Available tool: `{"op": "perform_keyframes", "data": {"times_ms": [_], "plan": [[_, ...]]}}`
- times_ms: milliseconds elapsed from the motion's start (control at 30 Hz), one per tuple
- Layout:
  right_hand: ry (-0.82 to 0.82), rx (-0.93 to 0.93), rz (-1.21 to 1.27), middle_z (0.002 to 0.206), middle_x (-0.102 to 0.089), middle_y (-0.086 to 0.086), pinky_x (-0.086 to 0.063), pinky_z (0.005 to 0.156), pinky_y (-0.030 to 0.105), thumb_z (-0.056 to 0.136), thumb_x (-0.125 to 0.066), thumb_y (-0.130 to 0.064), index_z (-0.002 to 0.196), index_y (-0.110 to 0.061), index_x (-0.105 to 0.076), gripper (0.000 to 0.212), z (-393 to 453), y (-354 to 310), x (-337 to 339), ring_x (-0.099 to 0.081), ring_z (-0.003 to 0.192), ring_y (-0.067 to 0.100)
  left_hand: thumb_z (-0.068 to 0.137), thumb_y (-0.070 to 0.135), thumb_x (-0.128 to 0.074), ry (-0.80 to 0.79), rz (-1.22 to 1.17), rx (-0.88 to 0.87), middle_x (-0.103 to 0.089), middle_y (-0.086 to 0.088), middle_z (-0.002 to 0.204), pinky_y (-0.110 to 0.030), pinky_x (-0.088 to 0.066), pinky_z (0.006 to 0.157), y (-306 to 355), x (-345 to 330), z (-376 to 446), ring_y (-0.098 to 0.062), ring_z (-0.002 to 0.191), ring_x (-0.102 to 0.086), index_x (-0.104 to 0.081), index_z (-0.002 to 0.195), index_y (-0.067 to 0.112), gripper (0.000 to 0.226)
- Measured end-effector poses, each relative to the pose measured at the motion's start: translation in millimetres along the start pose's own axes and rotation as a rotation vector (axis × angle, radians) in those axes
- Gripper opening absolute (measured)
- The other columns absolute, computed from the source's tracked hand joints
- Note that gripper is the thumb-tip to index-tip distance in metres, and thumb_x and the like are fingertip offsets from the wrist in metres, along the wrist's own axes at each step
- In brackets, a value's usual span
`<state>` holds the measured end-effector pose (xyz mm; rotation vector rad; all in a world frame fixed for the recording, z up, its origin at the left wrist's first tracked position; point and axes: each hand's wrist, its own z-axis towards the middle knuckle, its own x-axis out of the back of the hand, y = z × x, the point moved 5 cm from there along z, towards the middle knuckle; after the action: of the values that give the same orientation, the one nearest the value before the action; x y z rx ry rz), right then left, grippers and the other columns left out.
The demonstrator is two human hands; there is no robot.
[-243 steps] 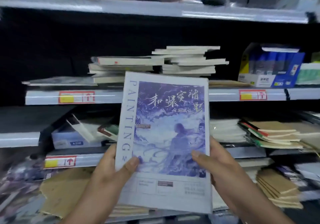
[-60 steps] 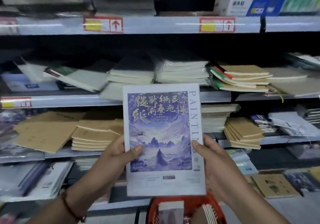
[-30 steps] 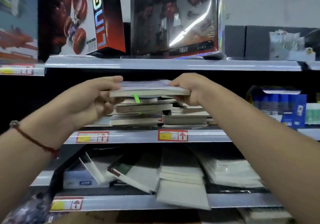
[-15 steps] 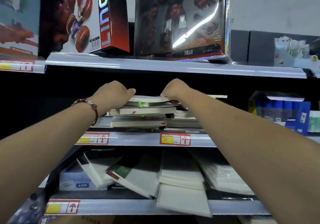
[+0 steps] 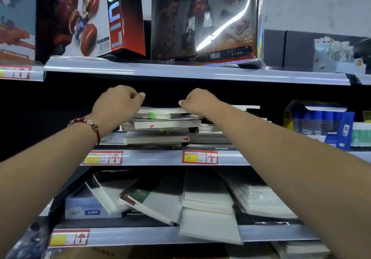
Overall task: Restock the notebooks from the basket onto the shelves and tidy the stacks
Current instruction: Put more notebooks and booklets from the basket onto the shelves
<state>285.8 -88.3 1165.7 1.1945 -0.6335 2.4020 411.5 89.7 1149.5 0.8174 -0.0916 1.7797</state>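
Your left hand (image 5: 118, 103) sits curled at the left end of the top notebook on the middle shelf (image 5: 152, 157), fingers bent over its far edge; whether they actually pinch the cover or just rest against it cannot be told. Your right hand (image 5: 197, 102) mirrors it at the right end of the same book, knuckles up, fingers folded down onto the cover, and its grip is equally unclear. A red beaded bracelet (image 5: 91, 126) circles your left wrist.

The thin pale-covered notebook (image 5: 160, 110) under both hands lies flat on top of an uneven stack of white-edged notebooks (image 5: 160, 132), near the front edge of the middle shelf, above the two red-and-yellow price tags (image 5: 199, 157). A small green tab (image 5: 152, 115) sticks out of the stack just below the top book. A second, lower pile of notebooks (image 5: 210, 134) lies against the stack's right side.

Toward the right end of that shelf stands a blue and yellow cardboard display box (image 5: 319, 122). On the shelf below, white notebooks (image 5: 208, 208) lie slanted and overlapping, one hanging past the front edge. The upper shelf carries a red toy box (image 5: 88, 16) and a dark glossy boxed set (image 5: 204, 20).
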Motion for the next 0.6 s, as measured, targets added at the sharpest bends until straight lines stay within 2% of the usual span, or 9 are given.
{"op": "perform_keyframes", "data": {"times_ms": [67, 100, 167, 233, 333, 433, 533, 600], "plan": [[0.115, 0.1, -0.008, 0.082, -0.065, 0.003, -0.046, 0.065, 0.029, 0.1, -0.05, -0.04, 0.085, -0.012, -0.066, 0.036, -29, -4, 17, -0.061, 0.079, 0.021, 0.099, 0.045, -0.048, 0.135, -0.134, -0.092, -0.064, 0.005, 0.065, -0.029, -0.041, 0.055, 23, 15, -28, -0.015, 0.06, -0.061, -0.067, 0.085, 0.024, 0.031], [0.167, 0.155, -0.007, 0.086, -0.067, 0.0, -0.045, 0.064, 0.028, 0.101, -0.049, -0.039, 0.093, -0.015, -0.069, 0.032, -49, -5, 26, -0.061, 0.08, 0.018, 0.098, 0.043, -0.05, 0.139, -0.237, -0.15, -0.063, 0.007, 0.064, -0.029, -0.041, 0.055, 36, 19, -45, -0.009, 0.058, -0.058, -0.068, 0.086, 0.027, 0.027], [0.22, 0.221, -0.001, 0.092, -0.066, -0.006, -0.043, 0.063, 0.026, 0.101, -0.048, -0.036, 0.1, -0.022, -0.069, 0.025, -94, 3, 33, -0.06, 0.083, 0.014, 0.096, 0.046, -0.05, 0.008, -0.361, -0.289, -0.064, 0.01, 0.069, -0.032, -0.043, 0.056, 62, 13, -84, -0.007, 0.06, -0.056, -0.07, 0.086, 0.029, 0.028], [0.212, 0.229, -0.021, 0.094, -0.067, -0.008, -0.049, 0.069, 0.031, 0.099, -0.047, -0.035, 0.098, -0.026, -0.068, 0.023, -141, 22, 27, -0.061, 0.087, 0.016, 0.095, 0.056, -0.045, -0.226, -0.302, -0.409, -0.067, 0.015, 0.083, -0.03, -0.048, 0.066, 79, -16, -120, -0.003, 0.076, -0.059, -0.069, 0.091, 0.033, 0.034], [0.04, 0.157, -0.046, 0.101, -0.069, -0.011, -0.052, 0.083, 0.037, 0.098, -0.048, -0.037, 0.104, -0.03, -0.069, 0.023, -208, 70, -18, -0.061, 0.094, 0.012, 0.094, 0.061, -0.043, -0.562, -0.13, -0.485, -0.059, 0.026, 0.109, -0.022, -0.046, 0.085, 78, -92, -172, 0.005, 0.101, -0.054, -0.063, 0.114, 0.045, 0.033], [-0.21, 0.04, -0.066, 0.117, -0.067, -0.014, -0.047, 0.092, 0.029, 0.099, -0.048, -0.037, 0.118, -0.033, -0.068, 0.028, -268, 125, -86, -0.06, 0.108, 0.01, 0.095, 0.057, -0.049, -0.889, -0.115, -0.47, -0.048, 0.026, 0.133, -0.023, -0.04, 0.101, 70, -181, -231, -0.001, 0.123, -0.048, -0.046, 0.139, 0.045, 0.046], [-0.472, -0.083, -0.071, 0.138, -0.057, -0.013, -0.039, 0.101, 0.024, 0.102, -0.047, -0.039, 0.137, -0.032, -0.057, 0.037, -327, 190, -165, -0.057, 0.119, 0.012, 0.098, 0.045, -0.052, -1.132, -0.152, -0.447, -0.037, 0.02, 0.147, -0.011, -0.025, 0.105, 67, -261, -296, -0.006, 0.137, -0.038, -0.037, 0.15, 0.034, 0.055], [-0.642, -0.174, -0.047, 0.131, -0.06, -0.008, -0.043, 0.098, 0.031, 0.102, -0.046, -0.04, 0.134, -0.033, -0.057, 0.034, -372, 234, -221, -0.059, 0.113, 0.019, 0.098, 0.043, -0.054, -1.262, -0.174, -0.406, -0.036, 0.019, 0.148, -0.009, -0.021, 0.106, 65, -309, -342, -0.007, 0.138, -0.036, -0.038, 0.15, 0.03, 0.056]]}}
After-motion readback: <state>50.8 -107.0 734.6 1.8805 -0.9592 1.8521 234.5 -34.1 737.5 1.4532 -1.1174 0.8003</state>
